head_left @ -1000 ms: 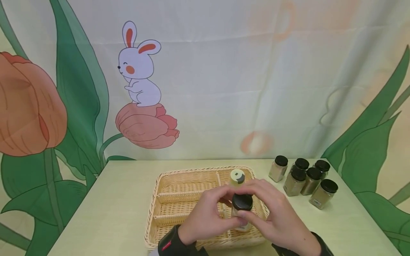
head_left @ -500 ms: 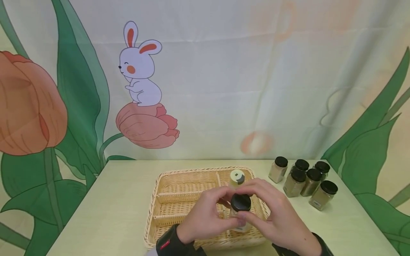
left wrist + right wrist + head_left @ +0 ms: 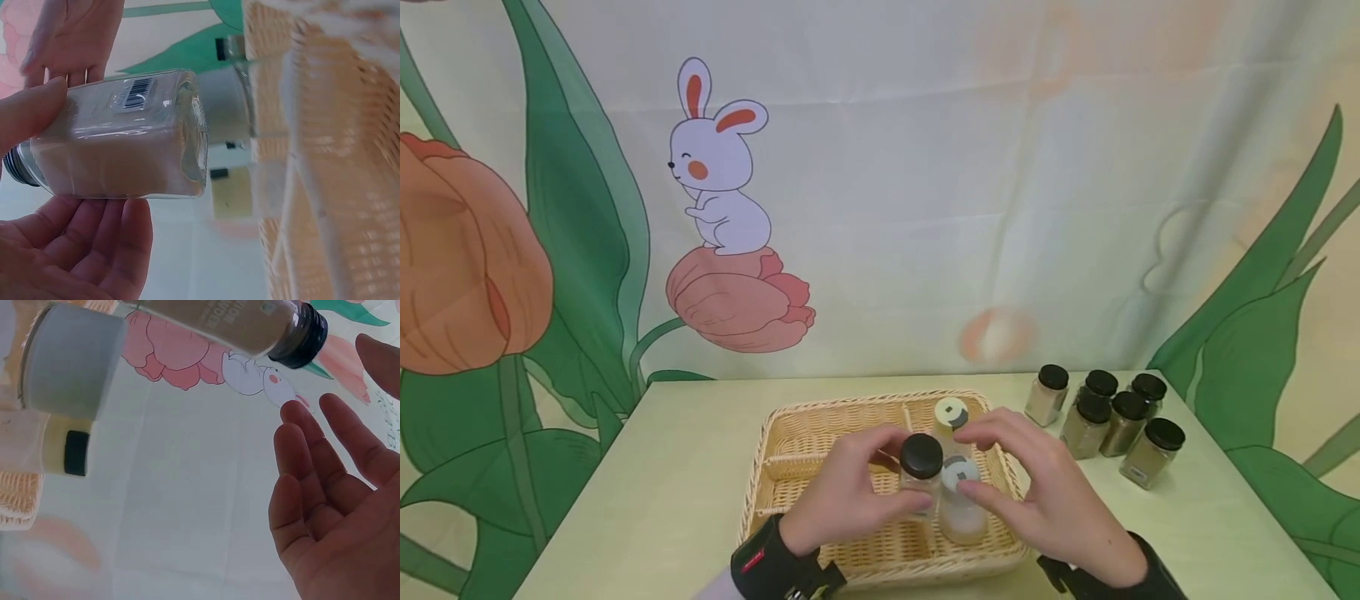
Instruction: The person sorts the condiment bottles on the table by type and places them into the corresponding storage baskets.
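In the head view my left hand grips a clear square spice jar with a black lid, held upright over the wicker basket. Tan powder fills much of the jar in the left wrist view; a barcode label is on its side. My right hand is apart from the jar, fingers spread and loosely bent, nothing in it. Beside it a white-capped bottle stands in the basket's right compartment. Behind that bottle is a yellow-capped bottle, partly hidden by the right fingers.
Several black-lidded spice jars stand together on the table at the back right. Wicker dividers split the basket's left side. A printed cloth hangs behind the table.
Both hands were around the jar; the right hand has let go. The left hand has moved left with the jar, uncovering the white-capped bottle.
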A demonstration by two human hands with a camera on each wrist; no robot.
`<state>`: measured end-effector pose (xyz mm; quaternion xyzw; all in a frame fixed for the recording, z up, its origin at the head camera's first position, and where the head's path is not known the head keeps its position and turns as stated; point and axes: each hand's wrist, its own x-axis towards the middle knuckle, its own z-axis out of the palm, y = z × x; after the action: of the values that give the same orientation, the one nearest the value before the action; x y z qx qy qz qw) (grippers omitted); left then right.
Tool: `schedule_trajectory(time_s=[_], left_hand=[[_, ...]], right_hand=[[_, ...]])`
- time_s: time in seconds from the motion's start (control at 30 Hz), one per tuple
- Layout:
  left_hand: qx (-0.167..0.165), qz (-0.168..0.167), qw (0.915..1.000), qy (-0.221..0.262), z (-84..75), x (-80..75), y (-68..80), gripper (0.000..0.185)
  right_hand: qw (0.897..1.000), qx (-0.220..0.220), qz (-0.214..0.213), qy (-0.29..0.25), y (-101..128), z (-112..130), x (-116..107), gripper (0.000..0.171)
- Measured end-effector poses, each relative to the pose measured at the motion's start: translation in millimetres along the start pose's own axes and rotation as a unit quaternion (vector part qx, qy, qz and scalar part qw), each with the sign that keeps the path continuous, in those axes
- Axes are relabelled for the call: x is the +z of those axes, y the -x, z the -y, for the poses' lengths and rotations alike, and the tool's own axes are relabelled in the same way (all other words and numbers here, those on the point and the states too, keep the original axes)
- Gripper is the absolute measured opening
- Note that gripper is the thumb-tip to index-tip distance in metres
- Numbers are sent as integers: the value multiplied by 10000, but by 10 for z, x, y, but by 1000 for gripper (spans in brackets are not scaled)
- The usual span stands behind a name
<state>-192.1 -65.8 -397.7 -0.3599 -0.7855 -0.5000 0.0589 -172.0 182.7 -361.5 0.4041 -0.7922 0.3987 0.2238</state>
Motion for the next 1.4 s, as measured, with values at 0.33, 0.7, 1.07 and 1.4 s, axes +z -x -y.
schedule_trajectory(time_s=[0.33, 0.7, 1.07, 1.4], left_hand=[[-705, -265, 9970, -181, -30, -263, 73, 37], [-818, -431, 9930, -729, 398, -547, 163, 40], [-1001, -558, 9859, -1220, 564, -798, 154, 41], [-1186, -553, 9821, -1357, 778, -975, 170, 42]], right_hand=[[9967, 614, 155, 504, 48, -247, -51, 45], [9886, 1030, -104, 1094, 110, -575, -143, 40], [9787, 1328, -304, 1535, 198, -856, -238, 37], [9684, 1681, -308, 1814, 286, -1068, -287, 35]])
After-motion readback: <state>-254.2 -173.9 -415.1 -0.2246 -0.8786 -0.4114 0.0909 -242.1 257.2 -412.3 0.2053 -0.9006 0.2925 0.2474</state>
